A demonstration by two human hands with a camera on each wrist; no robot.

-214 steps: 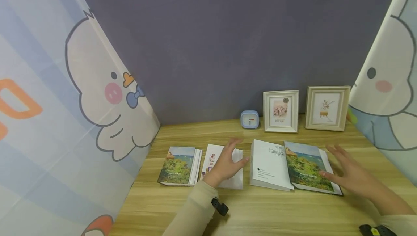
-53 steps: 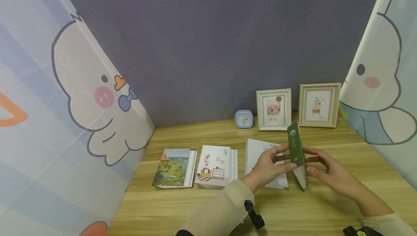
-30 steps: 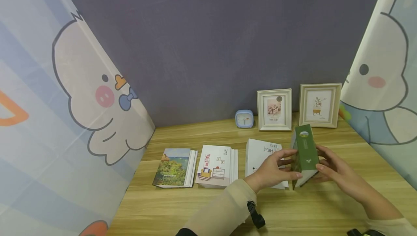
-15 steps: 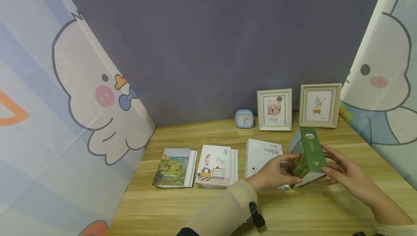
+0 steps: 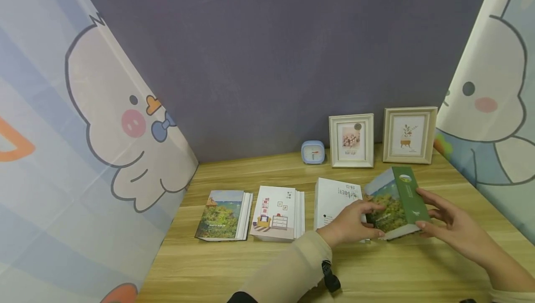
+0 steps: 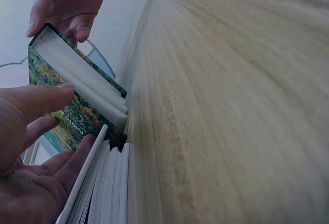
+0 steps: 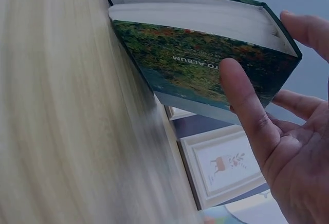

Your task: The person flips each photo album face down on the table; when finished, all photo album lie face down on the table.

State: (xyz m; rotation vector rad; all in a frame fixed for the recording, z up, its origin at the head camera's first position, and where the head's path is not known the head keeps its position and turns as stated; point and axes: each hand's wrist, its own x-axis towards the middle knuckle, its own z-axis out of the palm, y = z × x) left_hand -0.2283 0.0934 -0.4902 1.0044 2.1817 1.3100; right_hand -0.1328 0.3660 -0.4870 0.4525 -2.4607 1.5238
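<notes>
A thick photo album (image 5: 388, 205) with a painted landscape cover and a green spine (image 5: 411, 196) tilts above the table at the right, its fore-edge low and its spine raised to the right. My left hand (image 5: 349, 223) holds it near the lower left, with the index finger and thumb (image 6: 49, 99) on the front cover. My right hand (image 5: 453, 228) grips the spine side. In the right wrist view one finger (image 7: 244, 93) lies across the cover that faces that camera. Beside the left hand lies a white book (image 5: 332, 200), partly covered by it.
Another landscape-covered photo album (image 5: 221, 214) and a white album with furniture drawings (image 5: 273, 214) lie to the left on the wooden table (image 5: 234, 270). A blue clock (image 5: 313, 153) and two picture frames, one white (image 5: 351, 141) and one cream (image 5: 409, 135), stand at the back.
The album was lifted from lying flat to nearly upright on edge, then turned and leaned so its front cover faces up more. Both hands stay on it; the right hand moved right with the spine.
</notes>
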